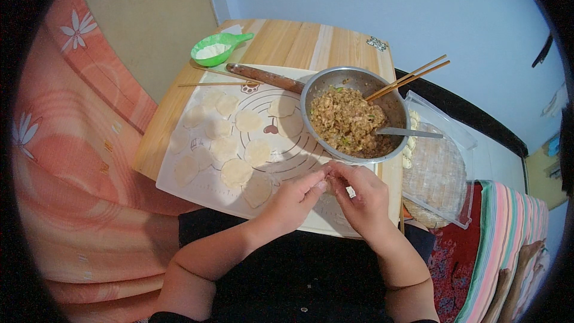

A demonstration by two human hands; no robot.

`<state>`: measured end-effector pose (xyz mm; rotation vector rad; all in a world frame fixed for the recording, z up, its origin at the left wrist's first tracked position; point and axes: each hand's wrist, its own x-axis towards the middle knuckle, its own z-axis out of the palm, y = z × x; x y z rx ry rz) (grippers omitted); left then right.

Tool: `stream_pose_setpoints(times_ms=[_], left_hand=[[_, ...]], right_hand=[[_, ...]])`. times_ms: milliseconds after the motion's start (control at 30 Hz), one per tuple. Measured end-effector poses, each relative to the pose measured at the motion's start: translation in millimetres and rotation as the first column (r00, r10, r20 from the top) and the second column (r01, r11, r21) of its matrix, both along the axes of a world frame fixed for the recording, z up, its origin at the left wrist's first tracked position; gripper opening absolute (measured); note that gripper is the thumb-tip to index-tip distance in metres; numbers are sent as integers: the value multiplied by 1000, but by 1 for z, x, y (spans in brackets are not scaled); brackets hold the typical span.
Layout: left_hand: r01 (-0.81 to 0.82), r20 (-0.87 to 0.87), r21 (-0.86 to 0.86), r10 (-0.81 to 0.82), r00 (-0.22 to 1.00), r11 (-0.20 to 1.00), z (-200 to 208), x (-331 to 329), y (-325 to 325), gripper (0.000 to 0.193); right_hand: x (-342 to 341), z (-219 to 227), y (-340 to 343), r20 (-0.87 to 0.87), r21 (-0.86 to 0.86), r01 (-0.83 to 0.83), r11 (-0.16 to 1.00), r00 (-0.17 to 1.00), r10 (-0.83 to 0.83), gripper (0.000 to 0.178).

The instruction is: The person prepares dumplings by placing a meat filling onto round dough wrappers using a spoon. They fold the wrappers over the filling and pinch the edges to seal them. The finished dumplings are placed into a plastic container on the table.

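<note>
My left hand (300, 196) and my right hand (361, 195) meet over the near edge of a white pastry mat (287, 170). Their fingertips are pinched together on a dumpling (330, 187), mostly hidden by the fingers. To the left of my hands, several flat round dough wrappers (237, 173) lie spread over the mat, some overlapping. Just beyond my hands stands a steel bowl (306, 103) of minced filling (344, 116). A pair of chopsticks (412, 78) and a metal utensil handle (412, 133) stick out of it on the right.
Behind the wrappers lie a wooden rolling pin (263, 78) and thin sticks (206, 84). A green scoop (226, 39) of white flour sits at the table's far left. Right of the table, pale dumplings (409, 151) line a floured round tray (435, 161) by a clear plastic cover (460, 203).
</note>
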<state>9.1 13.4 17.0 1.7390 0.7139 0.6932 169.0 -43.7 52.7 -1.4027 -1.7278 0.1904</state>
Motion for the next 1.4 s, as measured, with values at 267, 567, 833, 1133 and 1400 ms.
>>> stream_pose_setpoints(times_ms=[267,567,833,1133,1400], left_hand=[[150,272,-382,-44,961,912,12,3,6,39],[88,-14,-181,-92,996,980,14,1,2,42],[70,198,-265,-17,980,962,16,3,7,40],[43,79,-77,-37,996,996,20,3,-1,45],[30,138,-125,-13,990,992,19,4,7,44]], right_hand=[[0,3,1,-441,-99,-37,994,897,-10,39],[0,-1,1,76,70,45,997,996,-51,33],[1,2,-1,-361,-104,12,995,931,-49,37],[2,-4,-2,-172,-78,43,996,983,-56,35],[2,0,-4,-426,-136,-4,991,903,-55,38]])
